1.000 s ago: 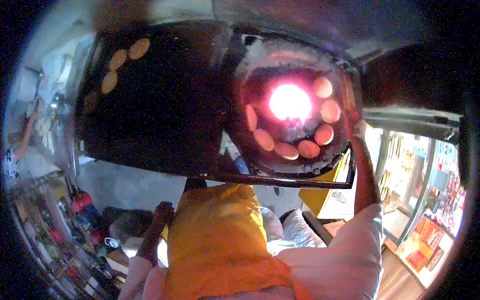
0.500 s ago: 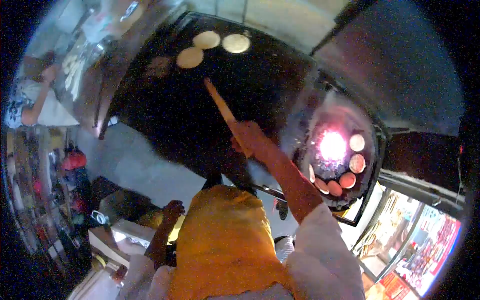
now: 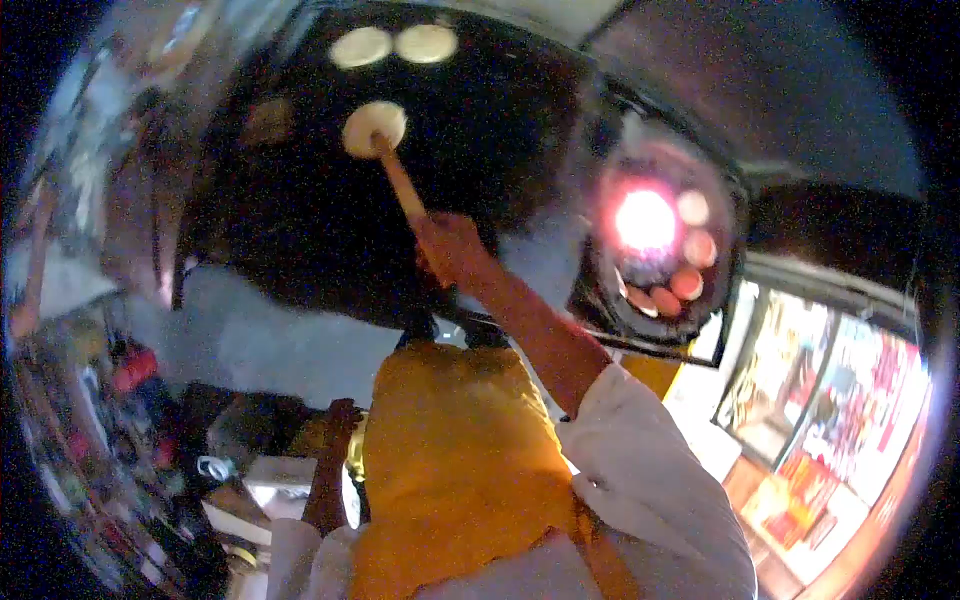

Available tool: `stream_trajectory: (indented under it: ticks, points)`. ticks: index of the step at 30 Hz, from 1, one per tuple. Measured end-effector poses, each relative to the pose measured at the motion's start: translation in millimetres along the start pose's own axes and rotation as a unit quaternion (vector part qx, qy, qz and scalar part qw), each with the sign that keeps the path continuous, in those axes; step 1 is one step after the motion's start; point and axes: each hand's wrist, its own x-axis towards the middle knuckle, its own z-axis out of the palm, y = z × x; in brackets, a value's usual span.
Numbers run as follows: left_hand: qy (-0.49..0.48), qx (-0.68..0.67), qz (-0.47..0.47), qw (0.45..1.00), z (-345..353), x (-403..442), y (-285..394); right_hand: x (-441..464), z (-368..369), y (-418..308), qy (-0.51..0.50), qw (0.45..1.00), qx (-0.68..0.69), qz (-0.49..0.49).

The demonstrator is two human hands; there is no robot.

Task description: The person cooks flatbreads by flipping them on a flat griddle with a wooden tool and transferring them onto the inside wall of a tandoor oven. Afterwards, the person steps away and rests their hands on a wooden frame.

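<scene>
My right hand (image 3: 450,245) is closed round a flat wooden stick (image 3: 402,183), reaching out over a large black griddle (image 3: 300,225). The stick's far tip lies on a pale round flatbread (image 3: 372,122). Behind that one, two more flatbreads, one on the left (image 3: 361,47) and one on the right (image 3: 427,43), rest side by side near the far edge. Low beside the yellow cloth over my front, my left hand (image 3: 345,418) hangs away from the griddle. It is dark there, and I cannot make out its fingers.
To the right, a round fire pit (image 3: 655,160) holds a bright flame (image 3: 645,220), with several round breads (image 3: 686,284) standing along its inner side. A glass display case (image 3: 780,370) stands at lower right. At far left a co-worker's arm (image 3: 35,260) shows, blurred.
My right hand has moved the stick's tip onto the nearest flatbread, which now lies apart from the other two. The whole view has shifted as my head moved.
</scene>
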Motion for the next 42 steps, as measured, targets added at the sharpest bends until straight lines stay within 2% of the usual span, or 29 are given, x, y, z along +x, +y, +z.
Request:
stream_trajectory:
  ticks: [1, 2, 3, 4, 5, 7, 8, 9, 10, 11, 13, 14, 15, 17, 19, 20, 21, 23, 26, 30, 31, 33, 34, 35, 36, 38, 39, 41, 42]
  points:
    - [-0.019, 0.013, -0.011, 1.000, 6, 14, 21, -28, -11, -10, -0.011, 0.998, 0.055, 0.030]
    - [-0.071, -0.049, -0.110, 0.990, 5, 30, 42, -55, -23, -15, 0.011, 0.998, 0.054, 0.031]
    - [-0.116, -0.107, -0.207, 0.966, 10, 45, 57, -82, -37, -17, 0.031, 0.989, 0.074, 0.124]
    - [-0.125, -0.094, -0.211, 0.965, 23, 56, 69, -105, -52, -20, 0.048, 0.971, 0.098, 0.214]
    - [-0.102, -0.015, -0.193, 0.976, 39, 65, 83, -124, -67, -21, 0.065, 0.969, 0.105, 0.215]
    - [-0.056, 0.143, -0.138, 0.978, 64, 77, 103, -159, -92, -28, 0.119, 0.905, 0.341, 0.223]
    - [-0.146, 0.198, -0.124, 0.961, 26, 116, 88, -171, -105, -34, 0.130, 0.901, 0.351, 0.218]
    - [-0.149, 0.213, -0.125, 0.958, 53, 111, 102, -181, -116, -45, 0.181, 0.896, 0.323, 0.247]
    - [-0.071, 0.231, -0.139, 0.960, 81, 106, 113, -188, -128, -56, 0.229, 0.886, 0.294, 0.274]
    - [0.008, 0.246, -0.150, 0.958, 113, 101, 124, -192, -142, -69, 0.236, 0.883, 0.305, 0.269]
    - [-0.013, 0.270, -0.143, 0.952, 147, 98, 130, -200, -173, -80, 0.258, 0.824, 0.415, 0.286]
    - [-0.035, 0.282, -0.135, 0.949, 165, 95, 134, -198, -179, -58, 0.253, 0.788, 0.507, 0.241]
    - [-0.032, 0.293, -0.132, 0.946, 193, 84, 140, -193, -188, -52, 0.254, 0.783, 0.517, 0.238]
    - [-0.008, 0.431, -0.082, 0.899, 251, 59, 147, -179, -211, -43, 0.197, 0.652, 0.711, 0.175]
    - [-0.014, 0.417, -0.082, 0.905, 247, 57, 132, -165, -220, -24, 0.207, 0.607, 0.746, 0.179]
    - [-0.026, 0.400, -0.083, 0.913, 249, 56, 131, -153, -225, -7, 0.176, 0.581, 0.778, 0.162]
    - [-0.023, 0.403, -0.081, 0.911, 249, 52, 130, -144, -230, 0, 0.186, 0.555, 0.789, 0.186]
    - [-0.033, 0.462, -0.069, 0.884, 251, 45, 130, -130, -237, 11, 0.168, 0.537, 0.811, 0.163]
    - [-0.060, 0.454, -0.054, 0.888, 248, 35, 130, -111, -239, 31, 0.151, 0.512, 0.833, 0.147]
    - [-0.058, 0.450, -0.060, 0.889, 249, 29, 127, -107, -246, 32, 0.176, 0.491, 0.831, 0.194]
    - [-0.032, 0.437, -0.084, 0.895, 253, 26, 126, -112, -247, 28, 0.176, 0.494, 0.828, 0.199]
    - [-0.008, 0.413, -0.108, 0.904, 237, 33, 115, -127, -244, 18, 0.182, 0.568, 0.783, 0.177]
    - [-0.056, 0.438, -0.037, 0.897, 205, 45, 98, -143, -243, -12, 0.178, 0.630, 0.740, 0.157]
    - [-0.099, 0.457, 0.036, 0.883, 186, 50, 85, -157, -238, -16, 0.136, 0.717, 0.656, 0.194]
    - [-0.091, 0.443, 0.040, 0.891, 185, 53, 80, -169, -231, -19, 0.087, 0.792, 0.559, 0.227]
    - [0.025, 0.221, -0.101, 0.970, 186, 59, 71, -200, -174, 59, 0.005, 0.922, 0.354, 0.156]
    - [0.033, 0.205, -0.096, 0.974, 183, 55, 69, -199, -168, 43, -0.012, 0.925, 0.345, 0.157]
    - [-0.027, 0.207, -0.063, 0.976, 182, 49, 72, -189, -161, 3, -0.152, 0.907, 0.324, 0.224]
    - [-0.023, 0.192, -0.057, 0.979, 185, 44, 77, -176, -154, -13, -0.113, 0.895, 0.383, 0.197]
